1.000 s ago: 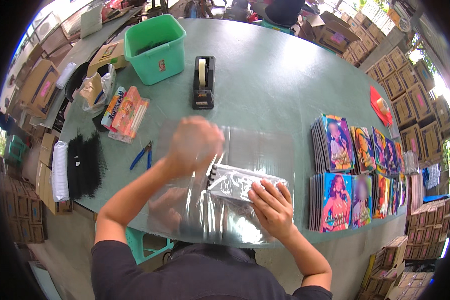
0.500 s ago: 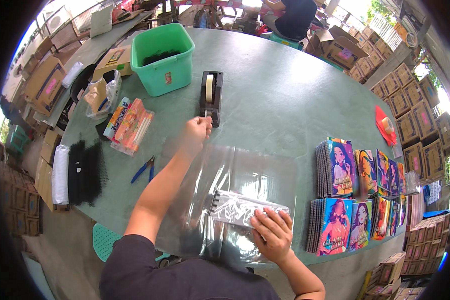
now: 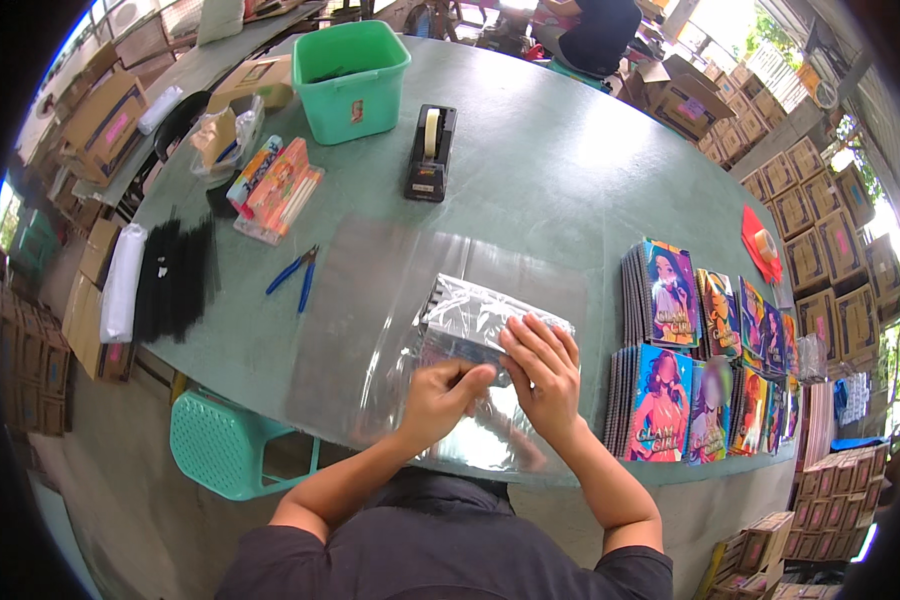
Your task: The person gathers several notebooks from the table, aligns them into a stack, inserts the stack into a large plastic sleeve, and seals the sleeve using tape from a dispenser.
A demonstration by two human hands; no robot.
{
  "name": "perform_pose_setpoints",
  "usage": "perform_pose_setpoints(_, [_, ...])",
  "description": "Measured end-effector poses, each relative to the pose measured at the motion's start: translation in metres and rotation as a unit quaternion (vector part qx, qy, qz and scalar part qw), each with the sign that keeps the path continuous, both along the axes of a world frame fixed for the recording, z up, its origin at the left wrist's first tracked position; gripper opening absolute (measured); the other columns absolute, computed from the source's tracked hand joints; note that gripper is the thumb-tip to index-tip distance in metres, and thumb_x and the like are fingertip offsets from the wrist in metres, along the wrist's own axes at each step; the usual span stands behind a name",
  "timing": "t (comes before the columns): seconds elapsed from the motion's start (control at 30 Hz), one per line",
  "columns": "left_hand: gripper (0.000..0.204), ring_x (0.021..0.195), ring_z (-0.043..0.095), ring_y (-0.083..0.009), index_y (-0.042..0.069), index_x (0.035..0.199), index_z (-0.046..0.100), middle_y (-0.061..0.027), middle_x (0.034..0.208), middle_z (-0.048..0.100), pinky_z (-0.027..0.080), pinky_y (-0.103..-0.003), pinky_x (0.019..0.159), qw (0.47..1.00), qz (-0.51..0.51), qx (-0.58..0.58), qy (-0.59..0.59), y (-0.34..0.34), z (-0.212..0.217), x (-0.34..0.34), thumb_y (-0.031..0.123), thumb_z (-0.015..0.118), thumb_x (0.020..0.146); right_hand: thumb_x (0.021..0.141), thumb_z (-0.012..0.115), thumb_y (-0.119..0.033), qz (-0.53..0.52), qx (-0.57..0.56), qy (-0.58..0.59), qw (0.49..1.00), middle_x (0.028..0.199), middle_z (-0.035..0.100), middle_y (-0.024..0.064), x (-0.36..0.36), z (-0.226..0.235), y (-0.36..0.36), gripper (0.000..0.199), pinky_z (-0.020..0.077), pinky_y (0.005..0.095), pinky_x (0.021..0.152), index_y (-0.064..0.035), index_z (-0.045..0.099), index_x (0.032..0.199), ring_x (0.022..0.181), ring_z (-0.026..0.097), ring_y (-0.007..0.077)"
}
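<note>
Near the table's front edge lies a spiral-bound notebook [image 3: 475,307] wrapped in shiny clear plastic. My right hand [image 3: 550,375] rests flat over its right end, fingers stretched out. Just left of it, my left hand [image 3: 440,400] is closed in a pinch at the notebook's near side; whatever sits between the fingertips is too small or hidden. Both hands are above a large clear plastic sheet [image 3: 340,345] spread on the table. A black tape dispenser [image 3: 428,180] with a roll of tape stands beyond the sheet.
Colourful spiral notebooks [image 3: 662,400] stand in stacked rows at right. Blue-handled pliers [image 3: 292,277], boxed packs [image 3: 278,190], black mesh strips [image 3: 175,285] and a green bin [image 3: 355,110] are at left. A green stool [image 3: 220,450] stands by the table edge. Another person [image 3: 600,40] sits far off.
My left hand has come back from the tape dispenser to the wrapped notebook, beside my right hand. The right hand stays on the notebook. The whole view has shifted somewhat.
</note>
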State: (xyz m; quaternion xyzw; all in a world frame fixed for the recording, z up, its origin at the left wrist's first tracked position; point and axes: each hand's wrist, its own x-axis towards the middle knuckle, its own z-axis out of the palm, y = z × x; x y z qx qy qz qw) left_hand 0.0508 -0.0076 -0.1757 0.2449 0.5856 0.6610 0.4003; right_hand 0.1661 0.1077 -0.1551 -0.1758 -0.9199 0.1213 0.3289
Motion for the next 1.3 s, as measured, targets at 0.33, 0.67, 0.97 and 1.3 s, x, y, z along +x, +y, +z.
perform_pose_setpoints(0.33, [0.023,0.045,0.046,-0.0143,0.001,0.071,0.062,-0.0102,0.055,0.054,0.038,-0.030,0.044,0.954,0.049,0.012,0.295,0.000,-0.055,0.017,0.021,0.071,0.080,0.066,0.078,-0.023,0.010,-0.075,-0.072,0.995,0.100,0.062,0.0090,-0.018,0.043,0.024,0.041,0.0413,0.0382,0.089,-0.0117,0.064,0.103,0.095,0.057,0.0285])
perform_pose_setpoints(0.67, [0.043,0.097,0.056,-0.0201,0.009,0.118,0.054,-0.0080,0.114,0.056,0.050,-0.033,0.080,0.757,-0.295,0.054,-0.580,0.052,-0.146,0.059,0.009,0.071,0.078,0.056,0.082,-0.020,0.029,-0.250,-0.124,0.960,0.103,0.059,0.0136,-0.039,0.078,0.016,0.089,0.0471,0.0432,0.082,-0.0147,0.037,0.133,0.095,0.060,0.0277])
perform_pose_setpoints(0.97, [0.051,0.102,0.053,-0.0163,0.006,0.118,0.051,-0.0074,0.111,0.054,0.043,-0.029,0.087,0.962,-0.157,0.183,0.126,0.020,-0.009,-0.068,0.029,0.073,0.078,0.062,0.084,-0.026,0.069,-0.461,0.173,0.868,0.111,0.057,0.0094,0.023,-0.007,0.034,0.072,0.0400,0.0308,0.094,-0.0024,0.049,0.121,0.108,0.052,0.0178])
perform_pose_setpoints(1.3, [0.040,0.085,0.059,-0.0175,-0.003,0.108,0.058,-0.0111,0.095,0.063,0.046,-0.029,0.077,0.941,0.093,0.216,0.244,0.001,0.103,-0.079,0.033,0.047,0.096,0.094,0.040,-0.020,0.160,-0.399,0.383,0.818,0.107,0.064,0.0164,0.049,0.051,0.037,0.034,0.0421,0.0388,0.092,0.0042,0.059,0.108,0.098,0.060,0.0281])
